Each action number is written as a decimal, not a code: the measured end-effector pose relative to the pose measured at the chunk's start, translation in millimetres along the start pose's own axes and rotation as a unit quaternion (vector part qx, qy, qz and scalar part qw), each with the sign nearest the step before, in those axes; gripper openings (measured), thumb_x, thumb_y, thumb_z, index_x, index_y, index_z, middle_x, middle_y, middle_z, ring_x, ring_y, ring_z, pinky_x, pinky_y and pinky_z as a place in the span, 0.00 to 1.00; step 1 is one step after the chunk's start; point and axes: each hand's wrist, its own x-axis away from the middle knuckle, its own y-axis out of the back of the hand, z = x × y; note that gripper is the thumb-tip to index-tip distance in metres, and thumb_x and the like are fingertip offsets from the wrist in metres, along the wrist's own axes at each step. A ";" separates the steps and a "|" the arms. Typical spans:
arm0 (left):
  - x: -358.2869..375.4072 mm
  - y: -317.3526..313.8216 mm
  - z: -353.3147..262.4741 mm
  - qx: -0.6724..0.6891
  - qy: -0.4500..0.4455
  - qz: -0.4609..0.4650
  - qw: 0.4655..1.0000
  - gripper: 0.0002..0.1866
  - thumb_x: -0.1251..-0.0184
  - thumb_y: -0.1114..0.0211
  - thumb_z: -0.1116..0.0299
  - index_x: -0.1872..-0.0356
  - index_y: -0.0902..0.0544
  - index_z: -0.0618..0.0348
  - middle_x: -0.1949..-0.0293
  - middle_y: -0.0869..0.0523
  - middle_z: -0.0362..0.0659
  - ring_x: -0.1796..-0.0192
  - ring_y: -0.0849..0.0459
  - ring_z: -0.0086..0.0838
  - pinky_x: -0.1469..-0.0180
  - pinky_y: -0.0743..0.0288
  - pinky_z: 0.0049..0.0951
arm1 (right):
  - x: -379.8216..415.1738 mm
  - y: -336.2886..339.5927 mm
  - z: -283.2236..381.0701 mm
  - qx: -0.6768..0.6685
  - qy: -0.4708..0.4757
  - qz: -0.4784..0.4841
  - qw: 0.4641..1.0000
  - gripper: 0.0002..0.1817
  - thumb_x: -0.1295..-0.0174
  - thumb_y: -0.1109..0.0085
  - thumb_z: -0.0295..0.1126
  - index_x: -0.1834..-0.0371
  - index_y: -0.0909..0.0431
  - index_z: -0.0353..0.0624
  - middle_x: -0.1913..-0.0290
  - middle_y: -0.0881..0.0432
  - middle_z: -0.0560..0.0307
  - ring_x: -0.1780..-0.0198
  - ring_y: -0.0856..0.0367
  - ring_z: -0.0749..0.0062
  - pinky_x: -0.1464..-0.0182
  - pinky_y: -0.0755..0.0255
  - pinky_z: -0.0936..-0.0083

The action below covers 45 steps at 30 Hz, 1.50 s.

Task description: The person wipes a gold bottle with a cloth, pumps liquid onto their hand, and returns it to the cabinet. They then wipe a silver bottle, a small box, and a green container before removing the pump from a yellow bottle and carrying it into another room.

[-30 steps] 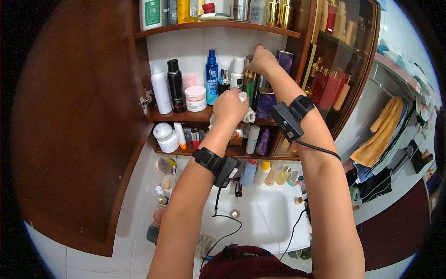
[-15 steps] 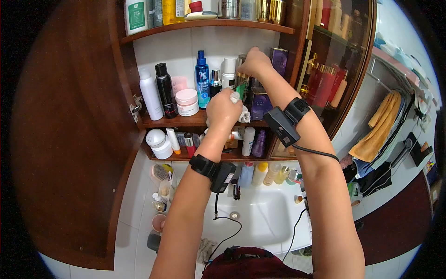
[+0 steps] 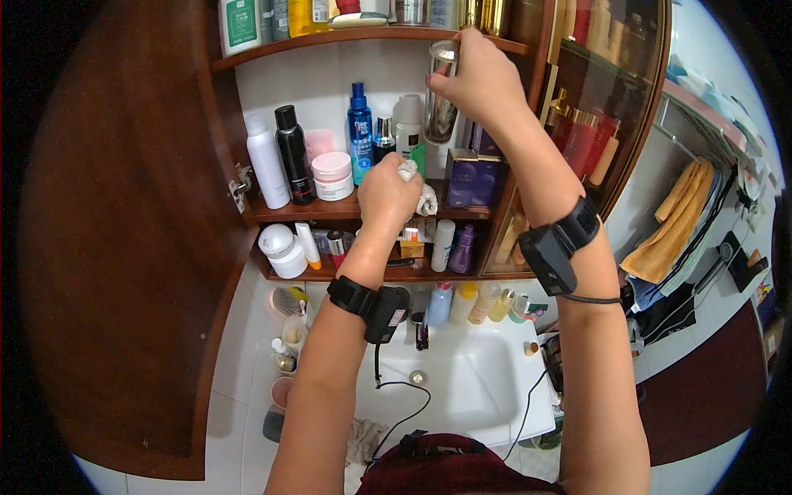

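Observation:
My right hand (image 3: 488,81) is closed around a tall, clear-looking cylindrical bottle (image 3: 440,115) with a silvery top. It holds the bottle upright, raised above the middle shelf (image 3: 330,211) and close under the upper one. My left hand (image 3: 388,196) is closed on a crumpled whitish cloth (image 3: 426,201) at the front edge of the middle shelf. Behind that hand stand a blue spray bottle (image 3: 360,136), a dark bottle with a silver cap (image 3: 384,136) and a white bottle (image 3: 408,124). Dark purple boxes (image 3: 470,180) stand below my right hand.
A pink-lidded jar (image 3: 332,175), a black spray can (image 3: 294,157) and a white one (image 3: 266,165) stand on the left. An open wooden door (image 3: 115,247) flanks the cabinet, with a glass door (image 3: 598,107) at right. Below is a sink (image 3: 487,388) with several bottles behind it.
My right hand has lifted the cylindrical bottle up from the back of the middle shelf. My left hand, still with the cloth, has shifted slightly left.

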 end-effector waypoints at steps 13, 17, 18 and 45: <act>-29.1 -42.1 -8.5 -0.061 -0.045 -0.012 0.997 0.13 0.50 0.35 0.65 0.64 0.18 0.61 0.68 0.16 0.56 0.61 0.17 0.50 0.57 0.24 0.43 | 36.7 87.5 0.9 -0.114 0.054 -0.076 0.989 0.32 0.52 0.29 0.42 0.47 0.28 0.35 0.62 0.18 0.53 0.69 0.23 0.79 0.63 0.27 0.79; -30.1 -45.2 -8.9 -0.065 -0.046 -0.017 0.997 0.13 0.50 0.34 0.62 0.68 0.19 0.62 0.69 0.16 0.56 0.62 0.17 0.50 0.59 0.23 0.42 | 33.1 92.3 -31.2 -0.217 0.034 -0.020 0.975 0.32 0.49 0.30 0.42 0.45 0.29 0.34 0.57 0.20 0.56 0.63 0.23 0.81 0.60 0.27 0.82; -28.5 -44.1 -8.4 -0.055 -0.063 -0.016 0.996 0.14 0.49 0.34 0.61 0.68 0.19 0.62 0.69 0.16 0.56 0.62 0.16 0.49 0.59 0.24 0.42 | 33.4 94.3 -35.1 -0.243 0.008 0.014 0.970 0.31 0.48 0.30 0.41 0.45 0.29 0.34 0.57 0.20 0.57 0.62 0.23 0.81 0.60 0.27 0.83; 69.8 40.2 -5.8 0.376 -0.005 0.152 0.914 0.17 0.38 0.35 0.66 0.51 0.23 0.59 0.62 0.15 0.42 0.60 0.21 0.20 0.57 0.27 0.23 | 86.8 81.3 -53.6 -0.398 -0.133 0.202 0.885 0.29 0.49 0.31 0.47 0.49 0.27 0.40 0.62 0.20 0.61 0.62 0.22 0.83 0.64 0.27 0.86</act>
